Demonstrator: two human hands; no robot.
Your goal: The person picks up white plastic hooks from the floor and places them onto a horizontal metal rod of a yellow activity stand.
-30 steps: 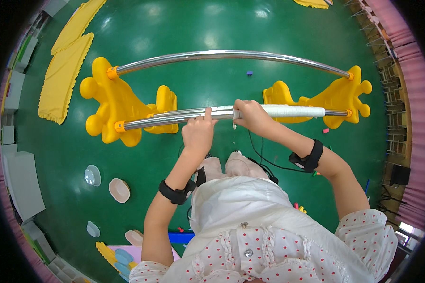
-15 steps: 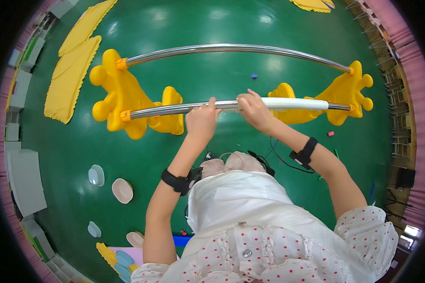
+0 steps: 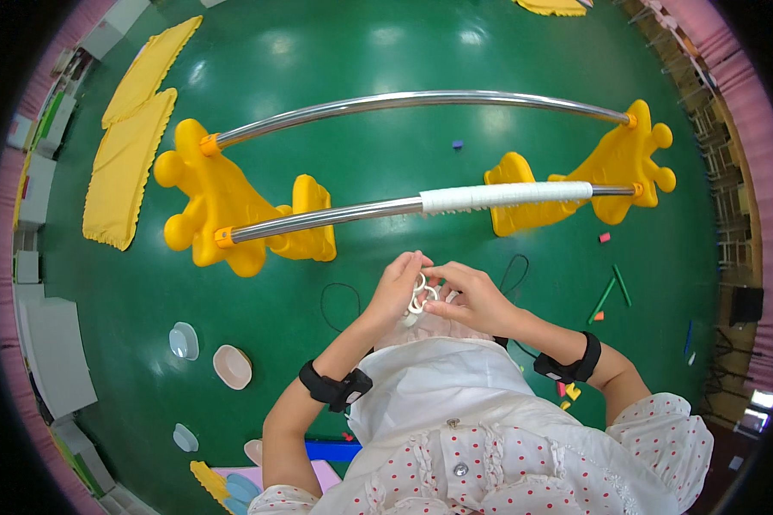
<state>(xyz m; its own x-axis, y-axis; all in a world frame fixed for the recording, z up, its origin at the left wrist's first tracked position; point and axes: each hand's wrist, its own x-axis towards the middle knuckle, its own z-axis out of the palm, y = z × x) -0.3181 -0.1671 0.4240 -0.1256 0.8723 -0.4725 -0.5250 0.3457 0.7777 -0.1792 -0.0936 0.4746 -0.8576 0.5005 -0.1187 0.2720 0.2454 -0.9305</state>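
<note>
My left hand (image 3: 397,287) and my right hand (image 3: 470,296) meet in front of my chest, both pinching a small bunch of white rings (image 3: 419,294). Beyond them runs a near silver bar (image 3: 335,215) held by yellow stands (image 3: 223,206), its right part wrapped in a white sleeve (image 3: 507,196). A second silver bar (image 3: 421,101) arches farther back between the same stands. Both wrists wear black bands.
Yellow mats (image 3: 133,163) lie at the far left on the green floor (image 3: 386,43). Small pale dishes (image 3: 232,366) sit at the lower left. Black cord loops (image 3: 339,296) and coloured sticks (image 3: 610,296) lie on the floor to the right. Grey shelving (image 3: 51,352) lines the left wall.
Both hands have left the near bar and drawn back toward my chest, now holding the white rings. The view has tilted, so the bars sit farther away.
</note>
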